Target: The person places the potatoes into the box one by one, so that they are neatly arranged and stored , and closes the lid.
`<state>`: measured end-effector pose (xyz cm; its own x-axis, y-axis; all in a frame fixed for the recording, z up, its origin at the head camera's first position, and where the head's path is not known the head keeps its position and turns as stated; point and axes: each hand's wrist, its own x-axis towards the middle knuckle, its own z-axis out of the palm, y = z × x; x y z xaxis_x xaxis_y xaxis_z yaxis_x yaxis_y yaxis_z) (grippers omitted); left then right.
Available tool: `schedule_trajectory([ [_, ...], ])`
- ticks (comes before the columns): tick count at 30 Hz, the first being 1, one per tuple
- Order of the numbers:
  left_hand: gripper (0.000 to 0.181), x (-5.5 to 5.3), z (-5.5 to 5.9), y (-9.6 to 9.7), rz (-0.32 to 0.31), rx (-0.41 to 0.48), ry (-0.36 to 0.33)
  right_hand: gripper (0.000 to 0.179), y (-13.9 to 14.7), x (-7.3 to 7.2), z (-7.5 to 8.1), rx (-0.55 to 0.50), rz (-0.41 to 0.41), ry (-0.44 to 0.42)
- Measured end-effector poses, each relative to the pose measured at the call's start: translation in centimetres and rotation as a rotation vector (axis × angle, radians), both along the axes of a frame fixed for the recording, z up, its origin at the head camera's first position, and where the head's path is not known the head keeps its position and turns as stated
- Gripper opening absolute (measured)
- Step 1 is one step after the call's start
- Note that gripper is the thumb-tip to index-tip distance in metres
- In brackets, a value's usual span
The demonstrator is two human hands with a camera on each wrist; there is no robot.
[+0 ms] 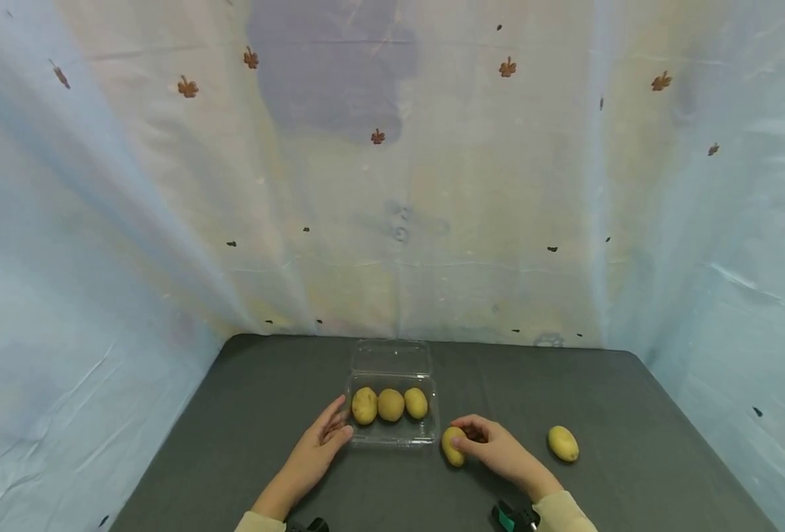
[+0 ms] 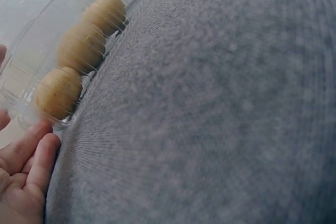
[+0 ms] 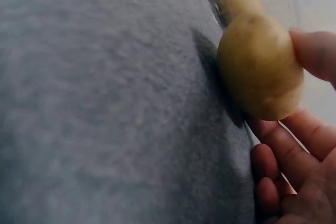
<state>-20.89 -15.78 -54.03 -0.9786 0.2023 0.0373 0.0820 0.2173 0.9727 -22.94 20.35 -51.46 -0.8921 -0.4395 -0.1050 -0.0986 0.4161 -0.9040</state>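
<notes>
Between thumb and fingers, my right hand (image 1: 498, 449) pinches a yellow potato (image 1: 452, 448) just right of the container. The right wrist view shows this potato (image 3: 260, 66) close over the grey cloth, its shadow beside it. A clear plastic clamshell container (image 1: 392, 437) stands with its lid (image 1: 391, 359) folded back, away from me. Three potatoes lie in a row inside: a left one (image 1: 364, 406), a rounder middle one (image 1: 391, 405) and a right one (image 1: 416, 403). My left hand (image 1: 315, 452) rests at the container's left side, fingers extended and thumb near the front corner.
Another yellow potato (image 1: 563, 443) lies on the grey table (image 1: 272, 384), to the right of my right hand. Pale curtains (image 1: 458, 185) with brown leaf shapes hang behind the table and along both sides.
</notes>
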Motion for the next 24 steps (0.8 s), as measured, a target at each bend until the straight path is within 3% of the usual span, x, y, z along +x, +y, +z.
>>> schedule_trajectory([
  [5,0.064,0.0,0.1,0.0,-0.029,0.025,-0.001,0.043,0.5,0.5,0.6,0.041,0.066,0.061],
  [17,0.064,0.2,0.6,0.0,-0.033,0.021,-0.011,0.042,2.0,1.2,2.2,0.052,0.157,0.011],
  [24,0.065,0.0,0.3,0.0,-0.024,0.047,-0.028,0.039,2.9,1.4,2.2,0.066,0.182,0.013],
])
